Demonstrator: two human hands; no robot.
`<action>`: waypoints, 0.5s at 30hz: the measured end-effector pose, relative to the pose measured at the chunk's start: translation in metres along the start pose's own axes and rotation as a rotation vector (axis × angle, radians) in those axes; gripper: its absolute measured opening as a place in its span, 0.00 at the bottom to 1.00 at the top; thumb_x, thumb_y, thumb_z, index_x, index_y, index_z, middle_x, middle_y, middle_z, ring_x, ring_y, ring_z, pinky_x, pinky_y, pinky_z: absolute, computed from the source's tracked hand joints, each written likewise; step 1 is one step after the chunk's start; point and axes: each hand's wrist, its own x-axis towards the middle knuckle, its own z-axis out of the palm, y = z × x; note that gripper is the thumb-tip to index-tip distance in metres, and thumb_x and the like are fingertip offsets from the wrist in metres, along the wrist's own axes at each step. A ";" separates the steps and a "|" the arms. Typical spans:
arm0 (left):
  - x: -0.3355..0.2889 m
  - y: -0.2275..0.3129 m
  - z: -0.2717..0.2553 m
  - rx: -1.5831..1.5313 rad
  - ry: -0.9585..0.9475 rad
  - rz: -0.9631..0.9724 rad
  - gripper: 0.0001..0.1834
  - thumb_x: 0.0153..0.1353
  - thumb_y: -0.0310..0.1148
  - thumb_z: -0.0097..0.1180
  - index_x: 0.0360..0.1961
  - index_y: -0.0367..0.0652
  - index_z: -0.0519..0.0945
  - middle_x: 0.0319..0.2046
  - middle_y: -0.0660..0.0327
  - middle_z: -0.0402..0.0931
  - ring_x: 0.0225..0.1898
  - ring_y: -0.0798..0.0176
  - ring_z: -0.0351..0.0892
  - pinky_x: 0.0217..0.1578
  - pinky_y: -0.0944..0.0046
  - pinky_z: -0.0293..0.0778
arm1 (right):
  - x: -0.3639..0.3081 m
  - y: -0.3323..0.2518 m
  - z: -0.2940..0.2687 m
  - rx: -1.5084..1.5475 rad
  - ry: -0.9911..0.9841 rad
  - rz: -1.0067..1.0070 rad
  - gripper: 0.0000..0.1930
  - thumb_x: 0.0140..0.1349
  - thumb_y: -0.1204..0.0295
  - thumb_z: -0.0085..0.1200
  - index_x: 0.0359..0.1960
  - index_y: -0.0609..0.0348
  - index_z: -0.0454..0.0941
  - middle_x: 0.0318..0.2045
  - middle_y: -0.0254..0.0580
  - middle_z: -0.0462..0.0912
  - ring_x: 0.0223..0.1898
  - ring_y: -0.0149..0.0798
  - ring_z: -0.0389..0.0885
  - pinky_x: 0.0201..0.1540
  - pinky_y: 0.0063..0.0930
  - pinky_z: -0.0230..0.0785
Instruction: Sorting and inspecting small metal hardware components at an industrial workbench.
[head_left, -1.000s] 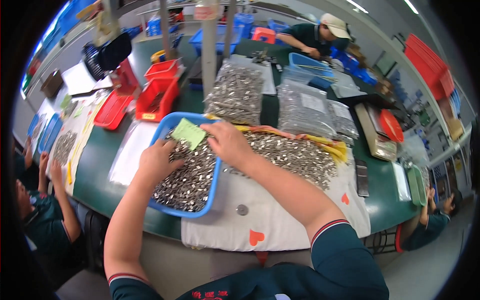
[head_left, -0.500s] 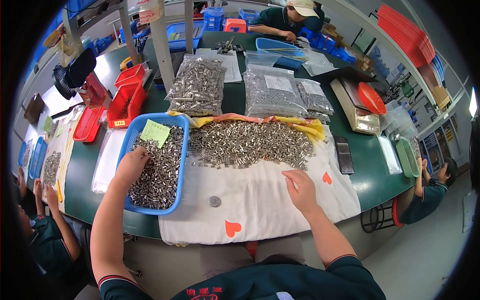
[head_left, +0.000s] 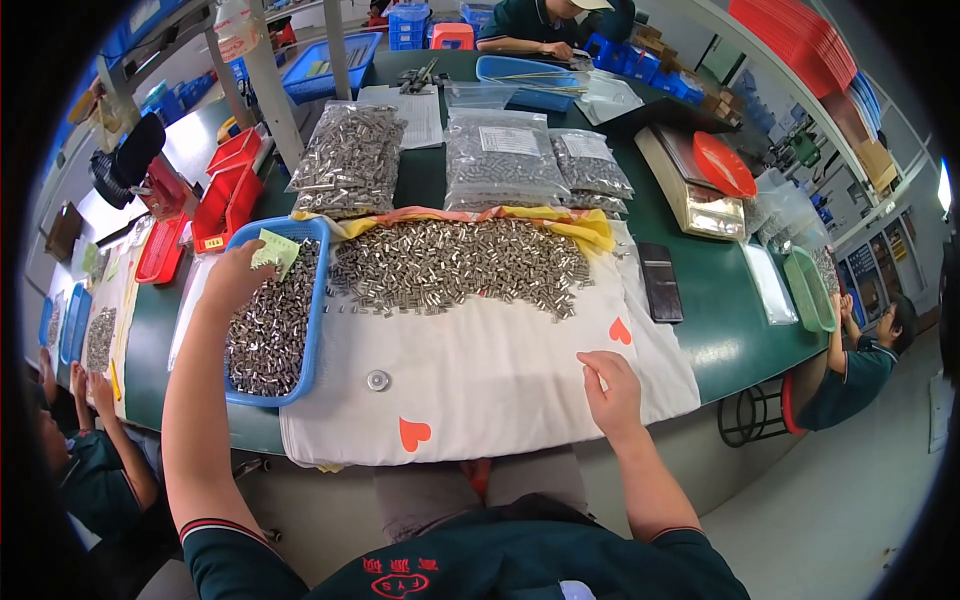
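My left hand is over the far left part of a blue plastic basket filled with small metal cylinders. Its fingers are closed beside a pale green note lying on the pieces; what they grip is too small to make out. My right hand hovers over or rests on the white cloth, fingers loosely apart, nothing in it. Beyond the hands, a broad heap of similar metal cylinders spreads across the cloth. A round metal disc lies on the cloth between the hands.
Clear bags of metal parts stand behind the heap, beside another large bag. Red bins are at the left. A dark phone-like case and a scale-like box with a red dish lie right. Co-workers sit around.
My left hand has moved farther away from me within the basket, up to the green note. The whole view has shifted, so the table appears farther left and higher. My right hand stays over the cloth.
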 end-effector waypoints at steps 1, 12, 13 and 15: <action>-0.003 0.000 -0.008 0.006 -0.004 0.001 0.26 0.48 0.41 0.57 0.49 0.44 0.69 0.40 0.46 0.73 0.44 0.48 0.72 0.44 0.56 0.68 | -0.004 0.005 0.001 0.015 0.010 -0.011 0.09 0.50 0.81 0.49 0.34 0.60 0.77 0.30 0.44 0.77 0.33 0.41 0.75 0.35 0.28 0.69; -0.097 0.100 -0.059 -0.297 0.145 0.184 0.20 0.48 0.30 0.58 0.45 0.40 0.73 0.36 0.55 0.76 0.29 0.61 0.75 0.33 0.63 0.71 | -0.048 0.022 0.008 0.057 -0.063 0.006 0.08 0.52 0.80 0.48 0.34 0.60 0.76 0.32 0.43 0.76 0.34 0.42 0.74 0.36 0.29 0.68; -0.100 0.103 -0.050 -0.356 0.122 0.207 0.20 0.48 0.30 0.58 0.44 0.40 0.74 0.36 0.55 0.76 0.29 0.62 0.75 0.33 0.64 0.71 | -0.049 0.022 0.011 0.071 -0.069 -0.003 0.08 0.52 0.80 0.48 0.34 0.60 0.76 0.32 0.43 0.76 0.34 0.42 0.74 0.36 0.29 0.68; -0.107 0.116 -0.032 -0.332 0.026 0.236 0.18 0.48 0.32 0.58 0.42 0.42 0.75 0.35 0.56 0.76 0.31 0.60 0.75 0.35 0.63 0.71 | -0.051 0.023 0.014 0.075 -0.026 -0.008 0.08 0.52 0.80 0.48 0.33 0.60 0.76 0.31 0.43 0.76 0.33 0.42 0.74 0.36 0.29 0.67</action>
